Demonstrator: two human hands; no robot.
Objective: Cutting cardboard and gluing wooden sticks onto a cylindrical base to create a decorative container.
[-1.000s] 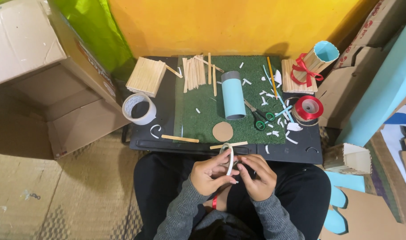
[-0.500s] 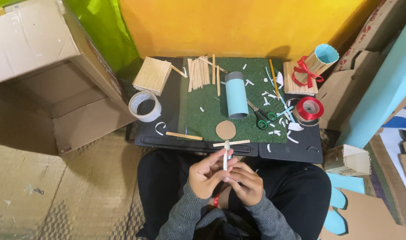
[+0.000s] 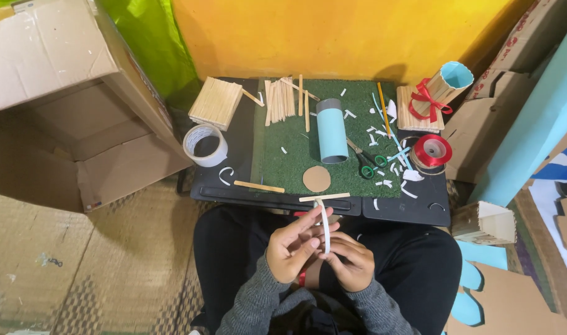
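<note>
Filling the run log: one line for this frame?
left hand: pinches white strip | right hand: holds strip's lower end | ahead: craft stick, green mat

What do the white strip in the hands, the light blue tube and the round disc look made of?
White strip: thin paper or card, matte; it bends.
Light blue tube: probably a cardboard roll wrapped in matte paper.
Round disc: plain brown cardboard, unglossed.

Tape roll (image 3: 204, 145) lies left of tube (image 3: 331, 131); scissors (image 3: 365, 161) right.

Grey knitted sleeves, black trousers, a red band at one wrist.
</note>
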